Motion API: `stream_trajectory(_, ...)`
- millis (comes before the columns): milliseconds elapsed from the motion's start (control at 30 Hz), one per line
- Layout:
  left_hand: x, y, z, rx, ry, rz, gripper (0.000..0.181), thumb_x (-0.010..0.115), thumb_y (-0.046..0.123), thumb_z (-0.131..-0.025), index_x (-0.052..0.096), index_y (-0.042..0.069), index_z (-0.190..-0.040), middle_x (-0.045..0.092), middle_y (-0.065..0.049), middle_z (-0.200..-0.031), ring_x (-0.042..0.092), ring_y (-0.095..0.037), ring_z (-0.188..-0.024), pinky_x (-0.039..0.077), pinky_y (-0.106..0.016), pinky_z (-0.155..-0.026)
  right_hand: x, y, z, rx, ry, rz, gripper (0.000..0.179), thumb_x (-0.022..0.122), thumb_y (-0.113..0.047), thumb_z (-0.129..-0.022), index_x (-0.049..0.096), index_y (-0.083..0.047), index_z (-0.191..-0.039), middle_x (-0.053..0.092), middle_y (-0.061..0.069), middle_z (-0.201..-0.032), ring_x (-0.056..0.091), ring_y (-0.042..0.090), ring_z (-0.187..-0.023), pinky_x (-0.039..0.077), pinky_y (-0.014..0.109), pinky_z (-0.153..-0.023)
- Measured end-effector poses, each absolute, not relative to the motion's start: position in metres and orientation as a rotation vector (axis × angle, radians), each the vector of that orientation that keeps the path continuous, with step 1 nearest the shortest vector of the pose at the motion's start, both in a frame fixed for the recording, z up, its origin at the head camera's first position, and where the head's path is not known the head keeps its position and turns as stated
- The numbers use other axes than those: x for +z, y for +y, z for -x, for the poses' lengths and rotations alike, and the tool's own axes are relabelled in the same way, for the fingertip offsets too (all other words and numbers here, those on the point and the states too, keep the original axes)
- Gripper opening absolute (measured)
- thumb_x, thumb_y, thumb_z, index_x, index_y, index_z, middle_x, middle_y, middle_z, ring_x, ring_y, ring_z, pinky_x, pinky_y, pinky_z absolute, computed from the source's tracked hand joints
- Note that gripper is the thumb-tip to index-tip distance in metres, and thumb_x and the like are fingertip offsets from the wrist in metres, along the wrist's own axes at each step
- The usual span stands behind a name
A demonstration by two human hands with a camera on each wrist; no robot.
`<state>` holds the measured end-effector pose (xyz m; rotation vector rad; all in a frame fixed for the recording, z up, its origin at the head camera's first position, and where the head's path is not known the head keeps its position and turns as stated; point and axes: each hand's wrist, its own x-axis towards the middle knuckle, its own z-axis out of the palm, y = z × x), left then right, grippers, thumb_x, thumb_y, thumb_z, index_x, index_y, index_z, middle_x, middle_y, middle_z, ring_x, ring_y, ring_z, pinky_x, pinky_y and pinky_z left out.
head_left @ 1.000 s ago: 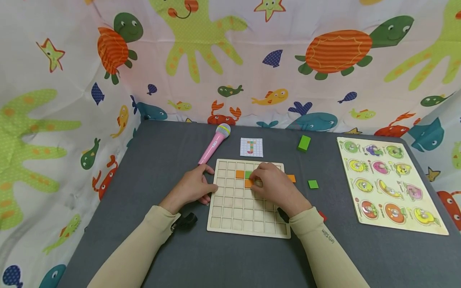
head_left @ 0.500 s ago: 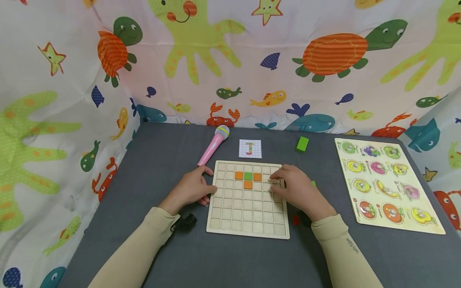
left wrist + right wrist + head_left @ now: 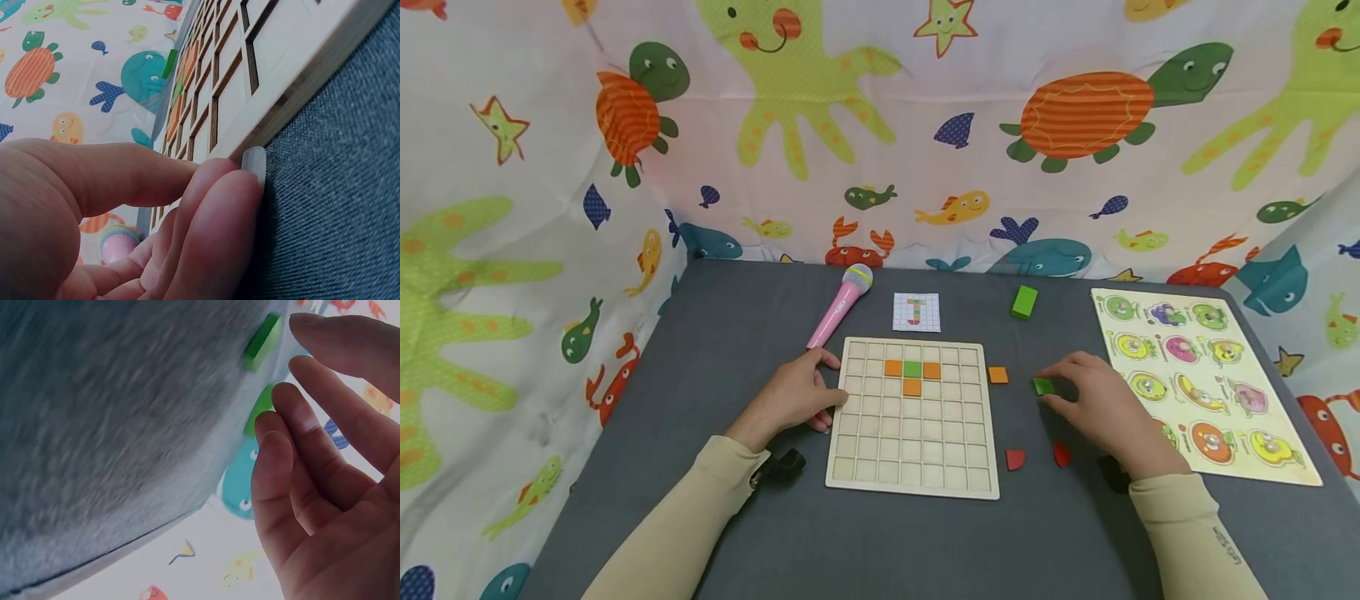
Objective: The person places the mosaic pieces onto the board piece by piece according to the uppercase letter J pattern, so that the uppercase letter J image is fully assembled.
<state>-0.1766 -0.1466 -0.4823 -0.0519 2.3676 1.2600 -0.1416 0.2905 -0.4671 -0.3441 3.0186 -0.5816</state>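
Note:
A wooden grid board [image 3: 917,454] lies on the dark table. In its upper cells sit three orange square tiles [image 3: 912,387] and a green tile [image 3: 912,369], forming a small T. My left hand [image 3: 790,393] pinches the board's left edge, thumb on the rim and fingers curled against the side, as the left wrist view shows. My right hand [image 3: 1105,408] is to the right of the board, thumb and index finger parted around a loose green tile [image 3: 1043,386]. In the right wrist view the fingers [image 3: 294,406] stand apart from the green tile [image 3: 263,342].
An orange tile [image 3: 997,375] and two red quarter-round pieces [image 3: 1015,460] lie right of the board. Behind it are a pattern card [image 3: 916,312], a pink toy microphone [image 3: 838,308] and a green block [image 3: 1024,302]. A fruit puzzle board [image 3: 1206,379] lies at the right.
My right hand has left an orange tile in the board beside the green one, then moved right to the loose green tile. My left hand has stayed at the board's edge.

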Motion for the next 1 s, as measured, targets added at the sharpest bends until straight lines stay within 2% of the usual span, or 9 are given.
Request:
stream_trajectory(433, -0.484, -0.148, 0.176, 1.301, 2.34, 0.065, 0.051, 0.082, 0.015, -0.092, 0.058, 0.013, -0.136, 0.069, -0.015, -0.082, 0.073, -0.021, -0.054, 0.065, -0.036, -0.054, -0.469, 0.304, 0.154, -0.523, 2.948, 0.317, 0.039, 0.086, -0.017, -0.092, 0.076, -0.001, -0.126, 0.069, 0.022, -0.119, 0.066, 0.041, -0.112, 0.057, 0.065, -0.099)
stream_trajectory(1000, -0.483, -0.147, 0.176, 1.253, 2.378, 0.08, 0.05, 0.082, 0.016, -0.092, 0.059, 0.015, -0.136, 0.069, -0.013, -0.08, 0.072, -0.02, -0.053, 0.064, -0.033, -0.053, -0.471, 0.299, 0.155, -0.519, 2.957, 0.327, 0.034, 0.084, -0.018, -0.093, 0.078, -0.001, -0.122, 0.07, 0.02, -0.117, 0.066, 0.04, -0.11, 0.057, 0.064, -0.1)
